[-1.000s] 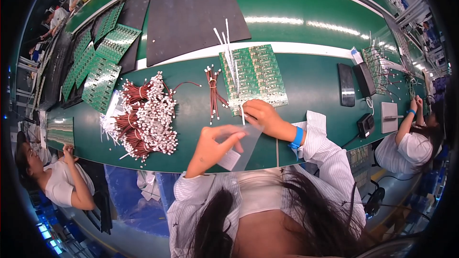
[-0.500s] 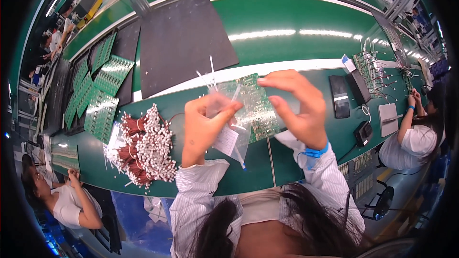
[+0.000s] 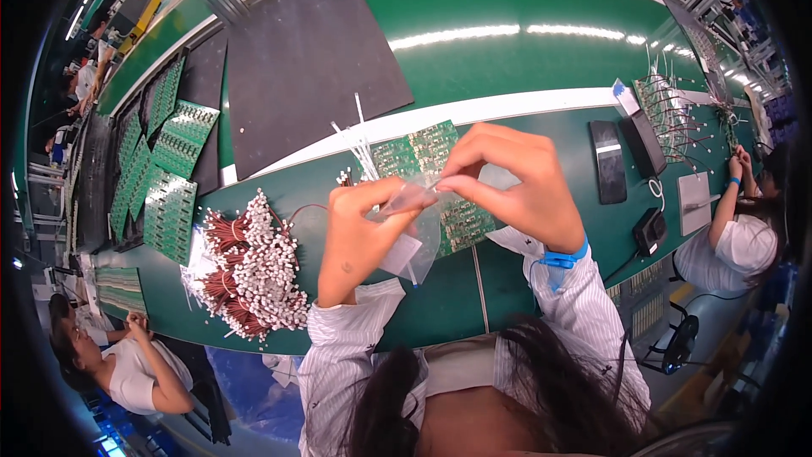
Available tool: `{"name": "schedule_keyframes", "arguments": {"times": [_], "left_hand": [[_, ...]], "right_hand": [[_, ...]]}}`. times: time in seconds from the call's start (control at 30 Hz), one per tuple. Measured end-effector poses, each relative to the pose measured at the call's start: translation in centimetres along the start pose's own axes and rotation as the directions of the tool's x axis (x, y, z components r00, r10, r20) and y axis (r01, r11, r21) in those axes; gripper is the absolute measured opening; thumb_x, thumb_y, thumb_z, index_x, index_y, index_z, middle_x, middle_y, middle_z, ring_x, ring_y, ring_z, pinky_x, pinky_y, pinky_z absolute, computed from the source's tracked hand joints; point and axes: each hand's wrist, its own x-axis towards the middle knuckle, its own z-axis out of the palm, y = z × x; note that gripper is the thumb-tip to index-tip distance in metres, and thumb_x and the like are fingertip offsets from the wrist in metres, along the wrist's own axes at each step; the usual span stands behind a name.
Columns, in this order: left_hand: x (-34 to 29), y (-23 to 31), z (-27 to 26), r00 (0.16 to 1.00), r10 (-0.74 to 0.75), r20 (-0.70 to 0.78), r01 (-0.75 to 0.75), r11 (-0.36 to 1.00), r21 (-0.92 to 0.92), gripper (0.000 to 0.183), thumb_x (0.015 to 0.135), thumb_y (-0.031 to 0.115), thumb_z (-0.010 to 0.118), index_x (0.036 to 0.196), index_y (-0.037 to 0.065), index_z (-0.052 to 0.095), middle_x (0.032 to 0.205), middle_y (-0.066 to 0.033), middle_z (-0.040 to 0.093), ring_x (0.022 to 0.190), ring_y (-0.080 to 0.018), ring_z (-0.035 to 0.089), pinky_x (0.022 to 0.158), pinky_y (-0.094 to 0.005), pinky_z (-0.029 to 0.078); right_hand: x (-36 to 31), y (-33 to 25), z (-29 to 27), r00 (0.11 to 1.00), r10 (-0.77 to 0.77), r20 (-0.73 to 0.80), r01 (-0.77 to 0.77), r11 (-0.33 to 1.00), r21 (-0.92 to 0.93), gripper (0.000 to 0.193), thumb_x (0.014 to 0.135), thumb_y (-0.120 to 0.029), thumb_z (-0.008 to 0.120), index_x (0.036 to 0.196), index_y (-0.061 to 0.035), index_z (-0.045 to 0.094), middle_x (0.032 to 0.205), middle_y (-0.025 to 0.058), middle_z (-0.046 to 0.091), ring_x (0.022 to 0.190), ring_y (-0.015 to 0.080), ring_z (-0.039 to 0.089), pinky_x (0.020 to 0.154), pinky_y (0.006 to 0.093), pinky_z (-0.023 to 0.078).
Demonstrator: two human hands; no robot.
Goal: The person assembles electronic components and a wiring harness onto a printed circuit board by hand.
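Note:
A clear plastic bag (image 3: 430, 233) hangs between my hands above the table. My left hand (image 3: 364, 233) is closed on its upper edge, thumb against fingers. From the other side, my right hand (image 3: 520, 173) pinches the bag's edge, its fingertips almost touching the left ones. A white paper slip (image 3: 401, 256) shows at the bag, below my left fingers. Behind the bag lies a green circuit board panel (image 3: 465, 224), partly covered by my hands. Thin white strips (image 3: 359, 148) stick up just beyond my left hand.
Bundles of red-brown wires with white connectors (image 3: 254, 275) are heaped left of my hands. Green circuit boards (image 3: 169, 216) and a black mat (image 3: 313, 59) lie farther left. To the right are a dark phone-like slab (image 3: 607, 162) and wired boards (image 3: 664, 118). People sit at both sides.
My right hand has moved left from the circuit board to the bag, and its open fingers have closed on the bag's edge. My left hand keeps its hold.

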Motion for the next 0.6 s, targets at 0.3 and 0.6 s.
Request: {"name": "schedule_keyframes", "arguments": {"times": [0.3, 0.6], "left_hand": [[0.0, 0.4, -0.3, 1.0, 0.004, 0.016, -0.004, 1.0, -0.014, 0.009, 0.074, 0.007, 0.066, 0.079, 0.0, 0.066, 0.062, -0.0075, 0.062, 0.053, -0.0112, 0.059, 0.05, -0.0239, 0.042], [-0.3, 1.6, -0.1, 0.997, 0.08, 0.014, -0.079, 0.995, -0.056, 0.008, 0.078, 0.008, 0.063, 0.081, 0.002, 0.067, 0.065, -0.0069, 0.063, 0.06, -0.0115, 0.06, 0.054, -0.0236, 0.043]], "right_hand": [[0.5, 0.3, 0.2, 0.98, -0.089, -0.179, 0.099, 0.994, 0.045, 0.007, 0.072, 0.005, 0.064, 0.079, 0.0035, 0.063, 0.076, 0.0111, 0.063, 0.07, 0.0172, 0.06, 0.062, 0.0258, 0.048], [0.2, 0.4, 0.3, 0.994, -0.008, -0.113, 0.034, 0.972, 0.232, 0.008, 0.076, 0.005, 0.062, 0.084, 0.0052, 0.063, 0.082, 0.0134, 0.062, 0.071, 0.0146, 0.058, 0.056, 0.0211, 0.048]]}}
